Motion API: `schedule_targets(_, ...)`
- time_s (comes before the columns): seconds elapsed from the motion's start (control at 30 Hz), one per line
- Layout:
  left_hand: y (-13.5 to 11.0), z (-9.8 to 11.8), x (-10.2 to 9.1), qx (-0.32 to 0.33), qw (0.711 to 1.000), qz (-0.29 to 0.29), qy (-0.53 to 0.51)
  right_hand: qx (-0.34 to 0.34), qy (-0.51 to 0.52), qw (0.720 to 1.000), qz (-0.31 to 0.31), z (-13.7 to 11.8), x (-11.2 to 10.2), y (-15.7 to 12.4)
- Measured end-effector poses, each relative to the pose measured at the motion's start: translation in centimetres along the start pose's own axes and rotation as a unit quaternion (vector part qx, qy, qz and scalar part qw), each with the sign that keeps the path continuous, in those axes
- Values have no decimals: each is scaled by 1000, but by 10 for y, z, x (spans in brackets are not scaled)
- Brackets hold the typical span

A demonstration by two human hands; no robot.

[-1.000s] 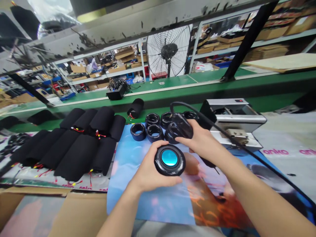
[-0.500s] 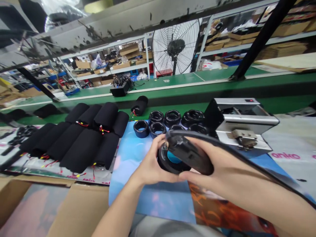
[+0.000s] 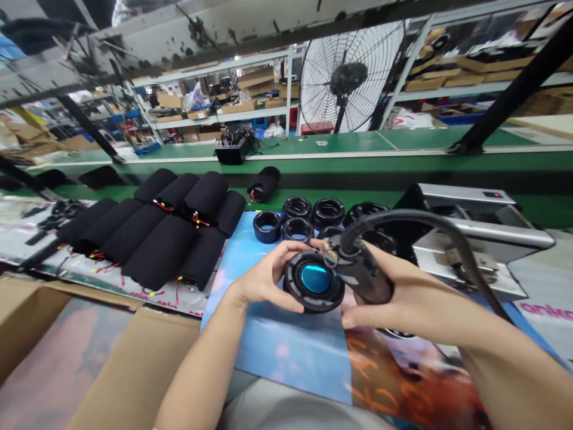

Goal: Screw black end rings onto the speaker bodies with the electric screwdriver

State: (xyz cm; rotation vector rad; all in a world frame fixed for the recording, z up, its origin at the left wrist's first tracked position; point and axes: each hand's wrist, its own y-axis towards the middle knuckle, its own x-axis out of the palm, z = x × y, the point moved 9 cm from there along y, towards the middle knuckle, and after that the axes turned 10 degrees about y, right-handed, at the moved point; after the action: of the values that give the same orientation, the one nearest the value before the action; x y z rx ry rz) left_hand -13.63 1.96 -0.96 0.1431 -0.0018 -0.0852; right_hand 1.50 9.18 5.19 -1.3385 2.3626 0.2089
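My left hand grips the round black speaker over the blue mat, near the front edge of the bench. My right hand is closed around the corded tool, its tip at the speaker's rim. I judge the rim is being worked, and the next move calls for a steady speaker.

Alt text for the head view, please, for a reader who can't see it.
The left hand holds a round black speaker with a blue centre; the right hand holds a black corded tool at its rim. Behind lie black rings, black padded rolls and a metal machine.
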Motion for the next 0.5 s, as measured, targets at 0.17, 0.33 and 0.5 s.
schedule_targets(0.17, -16, 6, 3, 55, 996, 63, 20, 31, 66, 997, 16, 2, 11, 3)
schedule_targets(0.33, -43, -4, 20, 43, 967, 239, 79, 14, 78, 996, 52, -2, 14, 1)
schedule_targets(0.5, -37, -5, 23, 0, 958, 276, 80, 43, 104, 989, 93, 11, 9, -5)
